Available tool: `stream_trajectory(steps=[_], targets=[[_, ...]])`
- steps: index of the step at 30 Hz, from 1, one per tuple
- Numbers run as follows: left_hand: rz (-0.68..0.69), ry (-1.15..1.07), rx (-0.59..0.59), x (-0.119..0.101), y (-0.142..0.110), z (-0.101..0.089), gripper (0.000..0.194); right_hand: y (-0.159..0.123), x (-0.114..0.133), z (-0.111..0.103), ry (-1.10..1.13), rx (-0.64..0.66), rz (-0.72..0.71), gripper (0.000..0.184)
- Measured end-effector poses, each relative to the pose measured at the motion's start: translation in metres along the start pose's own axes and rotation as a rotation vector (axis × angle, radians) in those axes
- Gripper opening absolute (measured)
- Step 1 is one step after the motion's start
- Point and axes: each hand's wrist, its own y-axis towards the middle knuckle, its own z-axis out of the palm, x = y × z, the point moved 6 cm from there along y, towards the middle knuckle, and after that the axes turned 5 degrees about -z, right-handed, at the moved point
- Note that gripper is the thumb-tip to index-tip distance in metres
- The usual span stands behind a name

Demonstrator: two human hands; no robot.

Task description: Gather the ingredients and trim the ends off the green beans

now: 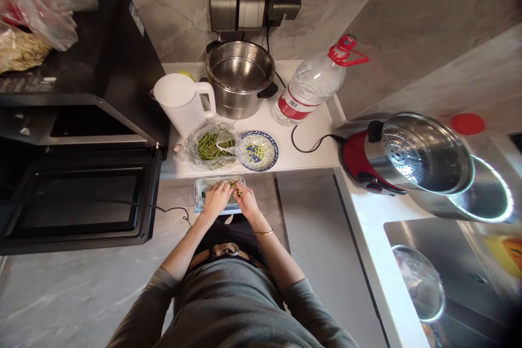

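A green edamame pod (234,185) is pinched between the fingertips of both my hands, over a bin (198,196) below the counter's front edge. My left hand (217,197) has its fingers curled at the pod's left end. From the other side, my right hand (247,202) grips it with thumb and fingers closed. On the counter just ahead lies an open clear plastic bag (191,147) full of edamame pods (210,148). To the bag's right, a blue-rimmed plate (272,159) carries several shelled beans (256,151).
A white pitcher (178,99), a steel pot (234,102) and a large water bottle (304,92) stand behind the bag and plate. At left, an oven door (81,201) hangs open. A red-based steamer (369,160) and a sink (452,261) are at right.
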Motion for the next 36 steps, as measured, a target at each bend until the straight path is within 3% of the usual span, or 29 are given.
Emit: stream_trajectory(steps=[3,9,15,18,20,25,27,31,36], targets=[[-0.022,-0.01,0.053,-0.007,-0.002,0.006,0.025,0.001,-0.002,0.002,0.007,-0.001,-0.031,0.015],[-0.217,-0.222,0.079,0.0,-0.004,0.017,0.034,0.0,-0.007,0.009,-0.003,-0.052,-0.073,0.021],[-0.433,-0.849,0.033,0.018,0.001,0.032,0.056,-0.004,0.001,0.023,-0.07,0.015,-0.147,0.025],[-0.518,-1.099,0.14,0.02,0.004,0.043,0.065,-0.002,0.004,0.025,-0.097,0.039,-0.143,0.024],[-0.515,-1.024,0.192,0.021,0.004,0.043,0.065,-0.001,0.005,0.023,-0.099,0.025,-0.138,0.023],[-0.235,-0.341,0.117,0.017,0.003,0.014,0.035,0.002,0.002,0.014,-0.111,-0.025,-0.107,0.026],[-0.153,-0.175,0.126,0.013,0.002,0.008,0.032,0.002,0.001,0.013,-0.131,-0.032,-0.106,0.03],[-0.161,-0.058,0.163,0.007,0.003,0.009,0.035,0.001,0.001,0.015,-0.217,-0.047,-0.171,0.037],[-0.279,-0.166,0.162,0.008,0.003,0.018,0.039,-0.004,0.002,0.017,-0.304,-0.114,-0.245,0.044]])
